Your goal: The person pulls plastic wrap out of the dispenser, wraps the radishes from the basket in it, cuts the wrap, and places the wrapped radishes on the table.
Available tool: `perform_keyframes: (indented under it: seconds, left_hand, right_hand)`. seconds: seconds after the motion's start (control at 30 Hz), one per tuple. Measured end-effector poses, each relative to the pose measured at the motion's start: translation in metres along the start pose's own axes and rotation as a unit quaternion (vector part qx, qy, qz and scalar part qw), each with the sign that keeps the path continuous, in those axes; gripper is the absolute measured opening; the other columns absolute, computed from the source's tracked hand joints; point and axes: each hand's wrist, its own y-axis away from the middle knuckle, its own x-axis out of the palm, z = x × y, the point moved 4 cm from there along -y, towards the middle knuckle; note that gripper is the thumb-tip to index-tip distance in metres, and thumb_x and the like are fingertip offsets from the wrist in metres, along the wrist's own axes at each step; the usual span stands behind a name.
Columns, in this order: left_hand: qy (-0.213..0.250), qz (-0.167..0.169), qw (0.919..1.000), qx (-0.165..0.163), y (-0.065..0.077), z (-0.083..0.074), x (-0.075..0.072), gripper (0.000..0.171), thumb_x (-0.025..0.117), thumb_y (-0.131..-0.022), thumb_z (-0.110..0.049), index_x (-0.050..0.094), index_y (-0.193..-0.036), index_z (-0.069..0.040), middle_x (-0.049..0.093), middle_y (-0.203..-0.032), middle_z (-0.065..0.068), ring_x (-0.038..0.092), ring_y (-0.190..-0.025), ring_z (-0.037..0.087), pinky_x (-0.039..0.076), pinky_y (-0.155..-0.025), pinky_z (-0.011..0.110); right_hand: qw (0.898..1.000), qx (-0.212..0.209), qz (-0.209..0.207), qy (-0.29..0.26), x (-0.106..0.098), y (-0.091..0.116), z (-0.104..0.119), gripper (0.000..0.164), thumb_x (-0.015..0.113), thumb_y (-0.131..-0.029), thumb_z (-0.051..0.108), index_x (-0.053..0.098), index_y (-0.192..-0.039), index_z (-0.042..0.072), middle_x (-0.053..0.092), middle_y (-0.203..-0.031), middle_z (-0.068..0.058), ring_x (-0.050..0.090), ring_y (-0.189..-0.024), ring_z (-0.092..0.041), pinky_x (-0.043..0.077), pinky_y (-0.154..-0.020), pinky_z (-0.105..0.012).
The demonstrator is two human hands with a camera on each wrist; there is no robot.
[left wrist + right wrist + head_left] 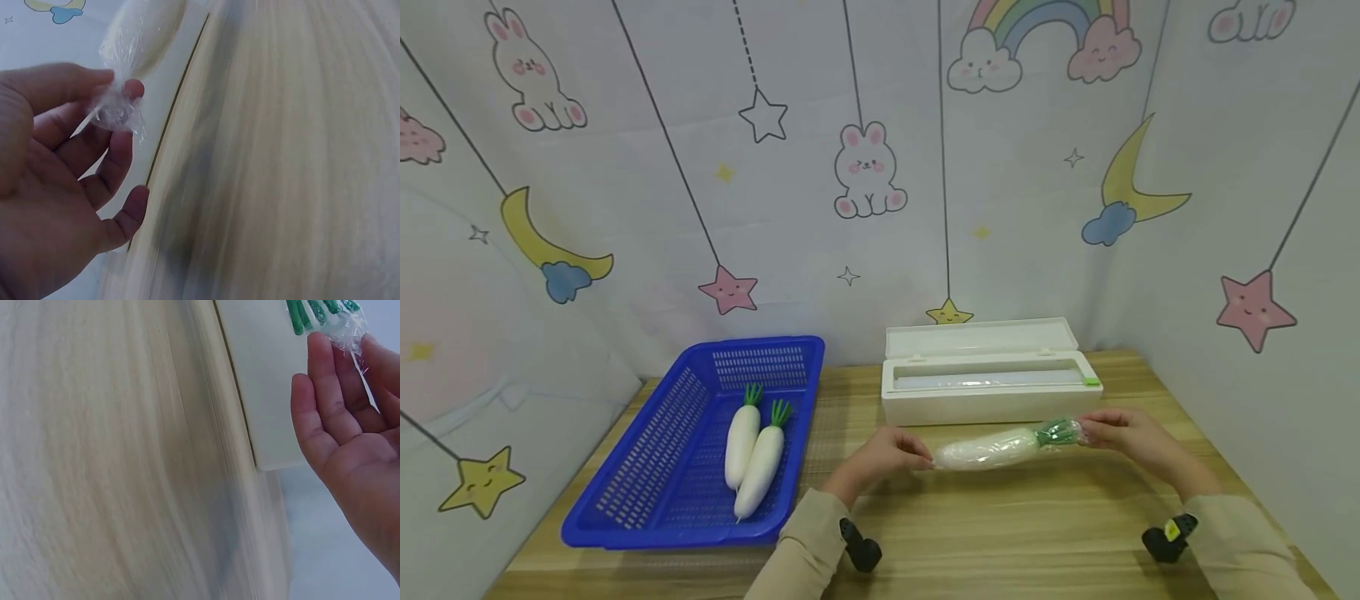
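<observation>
A white radish (988, 450) with green stems, wrapped in clear plastic film, is held lengthwise above the table between both hands. My left hand (891, 454) pinches the twisted film at the root end. In the left wrist view that film twist (119, 109) sits between thumb and fingertips. At the stem end, my right hand (1123, 433) pinches the gathered film. The right wrist view shows the green stems (319, 312) inside the film, just beyond the fingertips of the right hand (350, 406).
Behind the radish stands a white film dispenser box (992, 407), its lid (981, 337) raised and a film roll (992, 379) inside. To the left, a blue plastic basket (677, 533) contains two unwrapped white radishes (760, 471). A patterned cloth (805, 200) hangs behind the wooden table (1000, 542).
</observation>
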Motion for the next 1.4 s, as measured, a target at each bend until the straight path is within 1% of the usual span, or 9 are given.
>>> perform_keyframes:
  seconds: [0.23,0.47,0.63,0.7,0.83,0.97,1.07,1.2,1.4]
  left_hand:
    - [-0.061,-0.014,0.9978,0.02,-0.003,-0.009,0.012,0.005,0.075,-0.079,-0.006,0.073,-0.083,-0.003,0.069,-0.079,0.001,0.055,-0.071,0.008,0.046,-0.065,0.024]
    - [-0.062,-0.047,0.9963,0.036,-0.005,-0.019,0.02,0.008,0.072,-0.081,-0.001,0.066,-0.079,-0.006,0.066,-0.08,0.001,0.056,-0.072,0.007,0.047,-0.067,0.023]
    - [-0.034,-0.073,0.9966,0.02,-0.008,-0.017,0.021,0.016,0.072,-0.082,-0.001,0.067,-0.097,-0.002,0.067,-0.086,0.004,0.061,-0.077,0.012,0.049,-0.063,0.025]
    - [-0.033,-0.089,0.9953,0.022,-0.01,-0.016,0.02,0.021,0.074,-0.08,-0.001,0.069,-0.1,0.002,0.068,-0.093,0.008,0.063,-0.081,0.016,0.051,-0.064,0.026]
    - [-0.063,-0.117,0.9905,0.036,-0.011,-0.015,0.017,0.017,0.077,-0.078,-0.004,0.072,-0.092,0.003,0.065,-0.106,0.009,0.064,-0.092,0.022,0.054,-0.076,0.03]
    - [-0.084,-0.112,0.9889,0.05,-0.01,-0.016,0.017,0.008,0.075,-0.082,-0.007,0.07,-0.084,-0.002,0.067,-0.095,0.005,0.062,-0.087,0.019,0.052,-0.075,0.03]
    - [-0.094,-0.101,0.9888,0.057,-0.007,-0.016,0.018,0.008,0.074,-0.084,-0.01,0.067,-0.082,-0.007,0.065,-0.083,0.0,0.056,-0.076,0.011,0.048,-0.067,0.026]
    - [-0.102,-0.098,0.9873,0.071,-0.006,-0.016,0.022,0.009,0.074,-0.084,-0.011,0.066,-0.08,-0.01,0.06,-0.079,-0.004,0.049,-0.069,0.007,0.043,-0.059,0.022]
    - [-0.066,-0.092,0.9896,0.089,-0.007,-0.015,0.037,0.008,0.076,-0.08,-0.005,0.069,-0.076,-0.005,0.065,-0.075,-0.001,0.054,-0.068,0.003,0.047,-0.061,0.02]
  right_hand:
    - [0.997,0.038,-0.028,-0.053,-0.001,0.001,0.002,0.018,0.052,-0.099,0.012,0.069,-0.104,0.014,0.066,-0.093,0.013,0.062,-0.085,-0.003,0.052,-0.078,-0.021]
    - [0.994,0.05,-0.078,-0.051,0.0,0.0,-0.001,0.015,0.057,-0.096,0.008,0.066,-0.107,0.006,0.064,-0.089,0.014,0.06,-0.079,-0.003,0.052,-0.073,-0.022]
    - [0.994,0.03,-0.059,-0.083,0.002,0.005,-0.004,0.022,0.055,-0.097,0.008,0.07,-0.104,0.023,0.066,-0.097,0.018,0.062,-0.089,0.002,0.051,-0.079,-0.016]
    - [0.994,0.017,-0.049,-0.093,0.003,0.007,-0.005,0.025,0.056,-0.096,0.007,0.069,-0.108,0.024,0.065,-0.102,0.02,0.061,-0.094,0.004,0.049,-0.082,-0.014]
    - [0.997,0.013,-0.059,-0.055,0.004,0.007,-0.008,0.028,0.06,-0.094,0.008,0.065,-0.122,0.006,0.062,-0.104,0.025,0.058,-0.096,0.007,0.048,-0.082,-0.013]
    - [0.997,0.014,-0.078,-0.019,0.007,0.005,-0.008,0.039,0.06,-0.095,0.01,0.054,-0.124,-0.015,0.061,-0.099,0.026,0.058,-0.092,0.008,0.049,-0.079,-0.015]
    - [0.996,0.012,-0.091,-0.018,0.009,0.005,-0.009,0.028,0.057,-0.096,0.009,0.064,-0.114,-0.01,0.063,-0.092,0.021,0.059,-0.085,0.004,0.051,-0.076,-0.018]
    - [0.994,0.017,-0.108,-0.028,0.009,0.006,-0.011,0.018,0.056,-0.097,0.01,0.072,-0.096,0.017,0.062,-0.082,0.013,0.058,-0.077,-0.001,0.052,-0.072,-0.02]
    - [0.989,0.046,-0.135,-0.05,0.009,0.008,-0.011,0.015,0.056,-0.097,0.011,0.069,-0.099,0.016,0.062,-0.086,0.018,0.059,-0.079,0.0,0.052,-0.073,-0.02]
